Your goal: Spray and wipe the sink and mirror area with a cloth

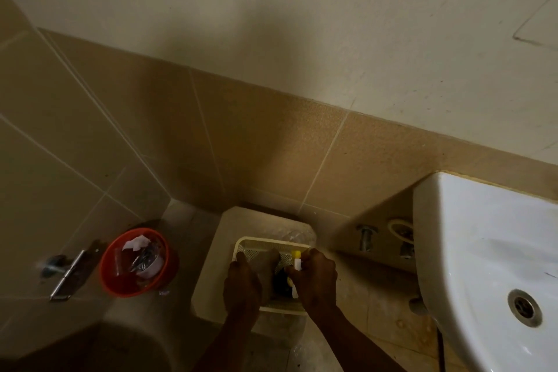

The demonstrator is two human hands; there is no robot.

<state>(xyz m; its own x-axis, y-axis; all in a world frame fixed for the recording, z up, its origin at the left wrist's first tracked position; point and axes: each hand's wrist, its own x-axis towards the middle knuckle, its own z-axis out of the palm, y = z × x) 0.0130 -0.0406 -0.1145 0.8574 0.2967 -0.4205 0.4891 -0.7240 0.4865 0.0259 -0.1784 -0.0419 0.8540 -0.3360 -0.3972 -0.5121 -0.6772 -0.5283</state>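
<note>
Inside the basket [241, 243], left of the sink [483, 235], the right hand [315, 276] grips the spray bottle [297, 263]; the left hand [241, 284] holds the cloth [267, 263]. The bottle is probably light and rigid; grasp its neck.

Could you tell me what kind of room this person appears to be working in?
Most likely a small bathroom or toilet room. A white wall-mounted sink with a drain sits at right, tan tiles cover the lower wall, and an orange waste bin stands on the floor in the corner.
</note>
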